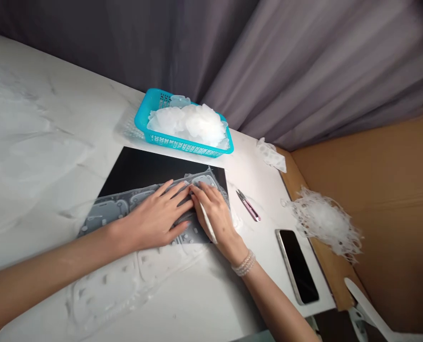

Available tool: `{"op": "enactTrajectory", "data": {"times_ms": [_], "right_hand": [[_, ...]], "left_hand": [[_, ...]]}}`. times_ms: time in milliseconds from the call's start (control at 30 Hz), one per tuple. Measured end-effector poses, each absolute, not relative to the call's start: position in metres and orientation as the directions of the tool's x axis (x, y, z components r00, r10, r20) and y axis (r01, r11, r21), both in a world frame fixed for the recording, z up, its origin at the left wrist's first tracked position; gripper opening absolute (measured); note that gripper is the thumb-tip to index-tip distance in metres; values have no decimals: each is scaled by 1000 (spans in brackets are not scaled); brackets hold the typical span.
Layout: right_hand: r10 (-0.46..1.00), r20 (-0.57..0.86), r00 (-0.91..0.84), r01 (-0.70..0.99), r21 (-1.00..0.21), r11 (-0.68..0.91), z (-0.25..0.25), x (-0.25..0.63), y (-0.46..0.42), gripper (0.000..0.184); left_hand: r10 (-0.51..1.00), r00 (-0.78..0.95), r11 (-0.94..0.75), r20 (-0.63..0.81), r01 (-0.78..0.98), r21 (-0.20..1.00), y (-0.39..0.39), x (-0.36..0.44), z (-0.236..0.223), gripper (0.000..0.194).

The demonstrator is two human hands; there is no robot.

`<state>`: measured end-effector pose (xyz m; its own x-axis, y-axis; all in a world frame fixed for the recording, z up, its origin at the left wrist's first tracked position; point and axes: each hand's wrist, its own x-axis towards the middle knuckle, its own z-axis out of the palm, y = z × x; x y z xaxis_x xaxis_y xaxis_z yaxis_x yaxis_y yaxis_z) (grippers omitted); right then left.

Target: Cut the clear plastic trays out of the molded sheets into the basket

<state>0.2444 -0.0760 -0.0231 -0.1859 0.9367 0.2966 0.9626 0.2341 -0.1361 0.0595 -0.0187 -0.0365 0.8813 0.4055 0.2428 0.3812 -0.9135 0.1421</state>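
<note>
Left hand [156, 216] open, flat on clear plastic sheet [104, 209]; right hand [215, 218] gripping white stick [208, 225] against sheet.

The bare left hand [158, 213] and bare right hand [213, 213] show, a white multi-strand pearl-beaded bracelet [243, 263] circling the right wrist [235, 247].

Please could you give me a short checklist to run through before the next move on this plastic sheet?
1. Clear moulded sheet lying on the black mat: ok.
2. Left hand flat on the sheet: ok.
3. White stick held in the right hand: ok.
4. Stick's upper end against the sheet: cannot tell, the fingers hide it.
5. Snips beside the mat, off the sheet: ok.
6. Spare room in the blue basket: not ok, it is heaped.
</note>
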Motion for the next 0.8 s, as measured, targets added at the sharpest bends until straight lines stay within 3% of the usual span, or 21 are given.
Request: {"op": "enactTrajectory", "data": {"times_ms": [167, 233, 267, 333, 433, 500, 600, 700, 800], "right_hand": [[964, 139, -225, 961, -131, 244, -13, 239, -75, 35], [965, 137, -223, 946, -209, 248, -12, 238, -71, 34], [968, 167, -186, 924, -305, 230, -13, 241, -70, 33], [967, 255, 1, 812, -564, 148, -14, 256, -68, 32], [851, 282, 443, 449, -892, 62, -11, 303, -78, 27], [699, 172, 694, 167, -983, 76, -5, 343, -90, 20], [658, 75, 749, 30, -996, 80, 6, 386, -105, 19], [715, 39, 698, -37, -995, 91, 18, 381, -107, 24], [808, 72, 584, -44, -992, 120, 34, 335, -102, 28]], "left_hand": [[382, 878, -924, 289, 359, 131, -15, 58, -47, 48], [381, 876, -925, 295, 357, 132, -12, 58, -50, 50], [380, 877, -925, 295, 356, 134, -11, 58, -51, 51], [378, 879, -926, 292, 353, 136, -10, 58, -52, 54], [382, 881, -924, 280, 354, 144, -10, 58, -50, 53], [395, 879, -918, 265, 365, 156, -10, 58, -50, 52], [415, 877, -906, 243, 376, 193, -11, 58, -48, 52], [441, 864, -878, 243, 358, 319, -13, 60, -35, 50], [595, 775, -667, 212, 329, 669, -16, 68, -9, 47]]}}
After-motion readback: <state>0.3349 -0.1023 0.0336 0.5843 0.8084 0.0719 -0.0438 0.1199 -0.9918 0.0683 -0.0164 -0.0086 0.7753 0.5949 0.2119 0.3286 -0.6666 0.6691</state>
